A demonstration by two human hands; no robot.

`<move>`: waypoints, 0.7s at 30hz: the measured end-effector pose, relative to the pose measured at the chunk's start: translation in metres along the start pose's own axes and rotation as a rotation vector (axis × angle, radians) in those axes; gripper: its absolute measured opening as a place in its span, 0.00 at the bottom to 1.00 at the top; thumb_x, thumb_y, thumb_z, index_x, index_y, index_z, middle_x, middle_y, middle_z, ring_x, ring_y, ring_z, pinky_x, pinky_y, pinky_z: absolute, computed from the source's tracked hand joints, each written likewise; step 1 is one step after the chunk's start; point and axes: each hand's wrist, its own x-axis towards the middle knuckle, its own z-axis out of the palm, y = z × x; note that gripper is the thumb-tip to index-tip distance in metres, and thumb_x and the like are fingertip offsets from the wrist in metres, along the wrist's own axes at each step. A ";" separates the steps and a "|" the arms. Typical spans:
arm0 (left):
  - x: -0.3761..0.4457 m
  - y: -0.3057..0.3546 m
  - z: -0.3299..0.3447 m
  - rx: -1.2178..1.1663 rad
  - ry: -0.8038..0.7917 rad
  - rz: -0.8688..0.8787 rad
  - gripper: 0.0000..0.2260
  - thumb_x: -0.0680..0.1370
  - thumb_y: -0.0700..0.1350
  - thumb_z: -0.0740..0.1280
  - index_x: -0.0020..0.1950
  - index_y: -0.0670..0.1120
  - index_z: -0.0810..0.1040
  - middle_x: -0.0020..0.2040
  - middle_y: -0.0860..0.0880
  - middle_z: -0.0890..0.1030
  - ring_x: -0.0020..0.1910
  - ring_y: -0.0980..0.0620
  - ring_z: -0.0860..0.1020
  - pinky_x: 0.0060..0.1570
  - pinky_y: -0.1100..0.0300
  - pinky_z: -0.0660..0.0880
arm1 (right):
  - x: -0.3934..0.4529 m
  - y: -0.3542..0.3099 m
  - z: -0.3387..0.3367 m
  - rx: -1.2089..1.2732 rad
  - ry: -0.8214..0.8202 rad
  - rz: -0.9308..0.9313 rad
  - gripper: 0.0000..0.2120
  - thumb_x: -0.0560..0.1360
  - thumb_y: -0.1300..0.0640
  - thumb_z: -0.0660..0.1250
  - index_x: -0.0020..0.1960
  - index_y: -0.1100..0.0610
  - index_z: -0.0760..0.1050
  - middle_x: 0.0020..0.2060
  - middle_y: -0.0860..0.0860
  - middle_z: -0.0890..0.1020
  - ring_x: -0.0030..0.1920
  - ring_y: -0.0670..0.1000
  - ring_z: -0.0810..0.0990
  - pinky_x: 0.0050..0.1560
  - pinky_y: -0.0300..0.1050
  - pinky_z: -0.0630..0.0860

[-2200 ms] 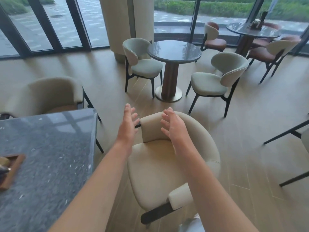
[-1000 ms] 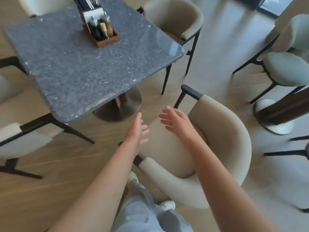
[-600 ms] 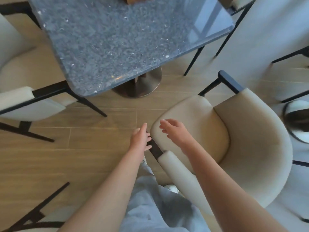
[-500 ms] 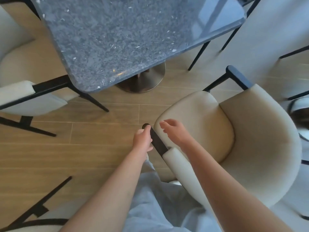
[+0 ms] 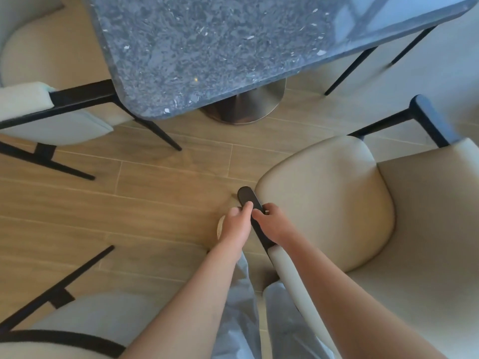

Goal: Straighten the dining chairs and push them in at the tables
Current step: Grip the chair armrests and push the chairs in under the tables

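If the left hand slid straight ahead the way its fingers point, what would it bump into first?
Probably nothing right away: beyond the left hand and the black rounded chair armrest lies wooden floor, then the grey speckled stone table's metal base. Depth unclear.

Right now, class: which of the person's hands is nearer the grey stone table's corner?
Left. The left hand grips the chair's black armrest on the side facing the table; the right hand holds its far, seat side.

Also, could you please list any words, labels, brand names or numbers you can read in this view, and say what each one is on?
None: no text, label, brand or number shows anywhere in this view.
Grey stone table top: only pale flecks, no print.
Cream chair and its black armrest, gripped by the left hand and right hand: no tag or logo.
Wooden floor: plain planks.
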 end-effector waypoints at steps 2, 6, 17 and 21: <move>0.009 -0.004 0.008 -0.031 0.005 -0.005 0.24 0.70 0.66 0.64 0.53 0.48 0.78 0.49 0.48 0.82 0.51 0.46 0.81 0.60 0.43 0.78 | 0.009 0.005 0.000 -0.016 0.017 -0.011 0.11 0.80 0.48 0.62 0.45 0.55 0.71 0.36 0.49 0.76 0.39 0.52 0.77 0.37 0.44 0.69; 0.022 -0.009 0.019 -0.182 -0.018 -0.090 0.16 0.77 0.58 0.69 0.51 0.46 0.81 0.51 0.45 0.85 0.50 0.46 0.84 0.56 0.47 0.81 | 0.017 0.010 0.003 -0.052 0.025 -0.022 0.12 0.80 0.48 0.61 0.41 0.53 0.70 0.35 0.49 0.76 0.42 0.56 0.79 0.42 0.47 0.73; 0.040 -0.005 0.018 -0.417 0.004 -0.209 0.19 0.75 0.54 0.75 0.58 0.41 0.81 0.50 0.43 0.87 0.46 0.46 0.86 0.35 0.55 0.81 | 0.029 0.010 -0.001 -0.141 0.065 -0.127 0.11 0.80 0.49 0.62 0.59 0.50 0.78 0.40 0.47 0.79 0.43 0.53 0.78 0.43 0.43 0.70; 0.048 0.020 0.016 -0.412 -0.028 -0.187 0.15 0.75 0.53 0.75 0.53 0.42 0.83 0.50 0.43 0.87 0.46 0.47 0.86 0.37 0.55 0.81 | 0.039 -0.011 -0.010 -0.159 0.077 -0.144 0.06 0.81 0.49 0.61 0.50 0.50 0.75 0.35 0.45 0.77 0.42 0.53 0.78 0.38 0.43 0.69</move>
